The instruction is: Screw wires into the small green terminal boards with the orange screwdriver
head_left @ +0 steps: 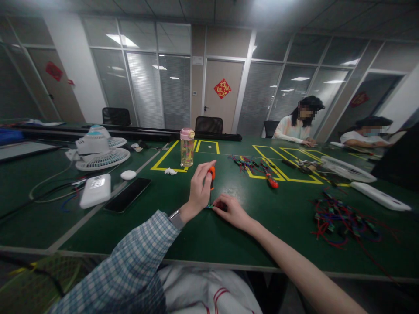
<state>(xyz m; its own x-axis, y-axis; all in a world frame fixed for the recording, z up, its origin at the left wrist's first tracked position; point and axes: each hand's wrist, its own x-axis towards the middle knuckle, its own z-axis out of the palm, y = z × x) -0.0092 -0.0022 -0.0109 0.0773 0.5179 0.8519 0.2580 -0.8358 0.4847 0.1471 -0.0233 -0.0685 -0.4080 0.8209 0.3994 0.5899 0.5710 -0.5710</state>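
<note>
Fingers of the left hand (199, 187) are closed around an orange-handled screwdriver (212, 172), held near upright; thumb and forefinger of the right hand (234, 213) pinch the right edge of a small green circuit board (209, 206). Surface: a dark green tabletop (196, 244) marked with yellow tape rectangles (164, 155). Left side: a black smartphone (128, 195) and, farther off, white plastic fans (103, 160). Far centre: a clear bottle with a pink lid (187, 150). Right side: a tangle of red and blue wires (345, 218) near, a red-handled tool (272, 181) farther away. Room: glass partitions (144, 83) with blinds, a pale door (218, 69) bearing a red diamond-shaped poster (222, 89); one person in a light top (291, 126) and a second person (360, 138) sit at the far right. Board position: low at the tabletop, below the left hand, just left of the right fingertips, under the screwdriver's thin shaft. Whether the tip touches it cannot be told.
</note>
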